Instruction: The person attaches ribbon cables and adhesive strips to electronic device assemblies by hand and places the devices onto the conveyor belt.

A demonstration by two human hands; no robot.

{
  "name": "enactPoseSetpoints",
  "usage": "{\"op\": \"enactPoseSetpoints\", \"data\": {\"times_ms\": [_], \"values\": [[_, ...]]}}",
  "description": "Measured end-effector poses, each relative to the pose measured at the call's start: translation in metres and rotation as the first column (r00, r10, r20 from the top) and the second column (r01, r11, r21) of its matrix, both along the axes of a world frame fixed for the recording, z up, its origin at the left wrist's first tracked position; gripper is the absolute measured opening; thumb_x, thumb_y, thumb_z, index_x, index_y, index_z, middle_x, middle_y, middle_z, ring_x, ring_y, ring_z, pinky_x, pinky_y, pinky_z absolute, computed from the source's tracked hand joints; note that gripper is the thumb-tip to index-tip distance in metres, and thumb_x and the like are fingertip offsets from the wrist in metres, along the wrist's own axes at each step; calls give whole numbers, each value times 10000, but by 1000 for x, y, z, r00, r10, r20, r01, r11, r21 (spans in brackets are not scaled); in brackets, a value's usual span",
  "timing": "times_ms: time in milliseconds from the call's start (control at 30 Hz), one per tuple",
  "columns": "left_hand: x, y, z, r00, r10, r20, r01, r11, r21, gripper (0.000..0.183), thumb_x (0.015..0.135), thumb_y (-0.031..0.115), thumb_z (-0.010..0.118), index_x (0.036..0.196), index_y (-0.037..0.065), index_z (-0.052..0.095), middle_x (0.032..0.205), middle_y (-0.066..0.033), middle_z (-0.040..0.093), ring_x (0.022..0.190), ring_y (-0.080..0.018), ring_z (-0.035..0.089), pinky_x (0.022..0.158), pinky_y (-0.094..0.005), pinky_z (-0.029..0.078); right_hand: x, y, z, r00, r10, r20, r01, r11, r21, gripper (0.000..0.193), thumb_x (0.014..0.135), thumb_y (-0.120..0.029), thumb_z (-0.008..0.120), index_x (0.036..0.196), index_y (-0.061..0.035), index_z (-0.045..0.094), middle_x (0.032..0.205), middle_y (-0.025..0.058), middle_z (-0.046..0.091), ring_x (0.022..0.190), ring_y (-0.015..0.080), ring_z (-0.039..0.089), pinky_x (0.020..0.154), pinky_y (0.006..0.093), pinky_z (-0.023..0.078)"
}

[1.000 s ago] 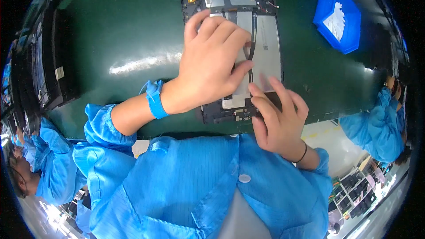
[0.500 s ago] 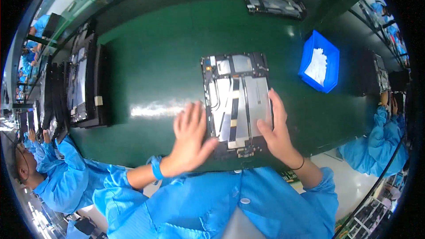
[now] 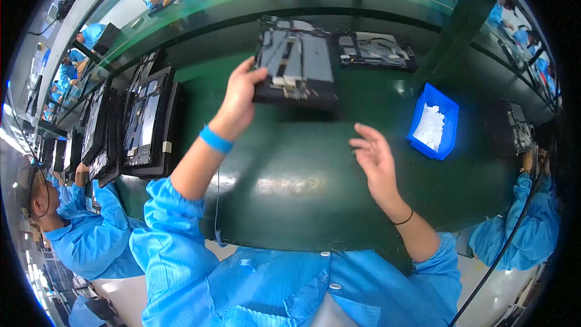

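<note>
At the far middle of the green table (image 3: 278, 206), my left hand (image 3: 241, 94) grips the left edge of an opened tablet (image 3: 305, 60). Its grey battery panels, ribbon cables and black lower end face up. It looks raised at the near end, with a shadow under it; whether its far end touches the table I cannot tell. My right hand (image 3: 376, 160) is over the table's right half, fingers apart, holding nothing. A second opened tablet (image 3: 375, 48) lies just right of the held one.
A blue bin (image 3: 449, 127) of small white pieces (image 3: 428, 127) stands right. Stacked opened tablets (image 3: 145, 124) line the left side. A dark post (image 3: 457, 30) rises at the far right. Co-workers sit on both sides. A thin cord (image 3: 218, 212) hangs from my left wristband.
My left hand has taken hold of the tablet and carried it from the near middle to the far side. My right hand has let go of it and stays back, open. The view has tilted up.
</note>
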State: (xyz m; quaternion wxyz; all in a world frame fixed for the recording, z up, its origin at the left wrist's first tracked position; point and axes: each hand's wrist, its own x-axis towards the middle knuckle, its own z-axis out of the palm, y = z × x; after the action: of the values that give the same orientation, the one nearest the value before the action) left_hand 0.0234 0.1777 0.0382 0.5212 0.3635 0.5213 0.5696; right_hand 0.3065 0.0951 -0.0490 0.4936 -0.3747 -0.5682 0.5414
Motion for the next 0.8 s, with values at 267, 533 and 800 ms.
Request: {"op": "enactPoseSetpoints", "data": {"times_ms": [267,533,800], "values": [[-63,109,-61,994,54,-99,-59,997,-50,690,875,48,567,1491,-23,265,1284,-167,553,1064,-243,599,957,-398,467,-1,-10,6,984,52,169,-85,978,192,363,868,53,560,1218,-38,588,1321,104,564,1002,168,624,861,288,500],[-71,166,-107,899,174,-403,-198,980,-20,605,834,64,563,1411,-41,413,1305,-228,537,1098,-311,583,951,-389,456,2,-16,18,924,26,381,-179,910,373,341,842,-30,595,1181,-71,608,1324,127,563,1095,313,604,942,402,479],[-9,158,-74,-1,391,-921,-8,921,391,259,798,218,579,940,83,748,919,-192,695,985,-376,622,854,-481,495,7,-14,30,899,-50,434,-174,870,460,304,814,-30,607,1114,-71,634,1290,120,580,1022,303,617,857,409,489]]}}
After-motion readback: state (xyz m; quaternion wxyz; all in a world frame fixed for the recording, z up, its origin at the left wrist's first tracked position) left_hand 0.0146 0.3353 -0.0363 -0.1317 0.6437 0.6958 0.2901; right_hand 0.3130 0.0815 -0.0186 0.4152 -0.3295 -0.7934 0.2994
